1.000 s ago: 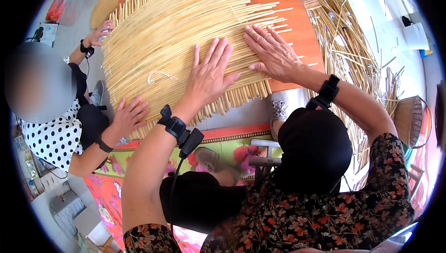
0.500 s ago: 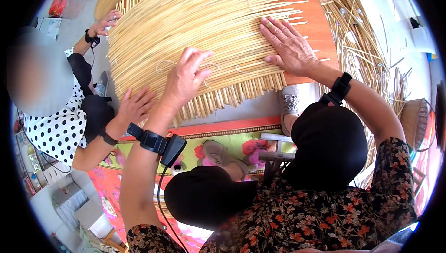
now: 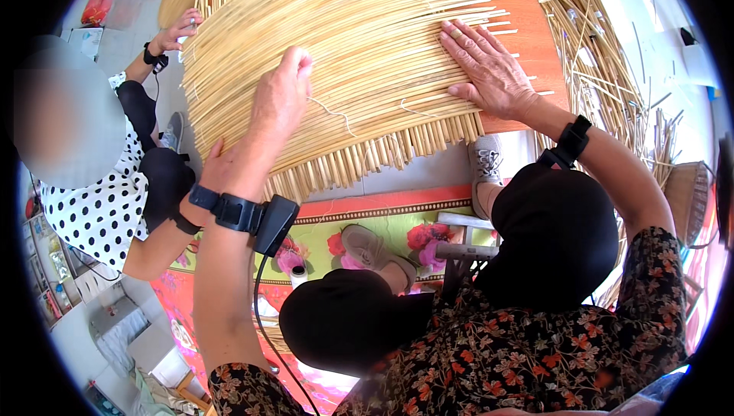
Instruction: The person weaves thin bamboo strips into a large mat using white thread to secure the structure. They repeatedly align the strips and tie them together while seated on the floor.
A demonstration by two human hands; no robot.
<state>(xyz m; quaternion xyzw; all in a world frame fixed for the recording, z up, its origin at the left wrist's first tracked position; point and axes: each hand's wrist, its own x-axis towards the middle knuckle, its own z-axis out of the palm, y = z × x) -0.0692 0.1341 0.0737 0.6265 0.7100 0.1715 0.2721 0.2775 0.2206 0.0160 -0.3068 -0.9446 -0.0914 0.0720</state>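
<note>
A wide mat of straw-coloured reed stalks [image 3: 344, 41], laid side by side, lies over an orange-brown board [image 3: 539, 56]. My left hand [image 3: 281, 91] is closed above its near part, the fingertips curled out of sight. A thin pale string [image 3: 332, 115] trails from beside it across the stalks, so the hand appears to pinch it. My right hand [image 3: 489, 70] rests flat and spread on the stalk ends at the right, with the thumb apart. Another loop of string [image 3: 420, 110] lies near the mat's front edge.
To the left a co-worker in a dotted top [image 3: 95, 209] sits with one hand [image 3: 180, 30] at the mat's left edge; the other is partly behind my left forearm. Loose stalks [image 3: 604, 72] are heaped at the right, near a woven basket [image 3: 686, 202]. A flowered cloth [image 3: 321, 244] covers the floor below.
My left hand has moved up and left and closed from a loose pinch, drawing the string along. My right hand stays flat on the mat.
</note>
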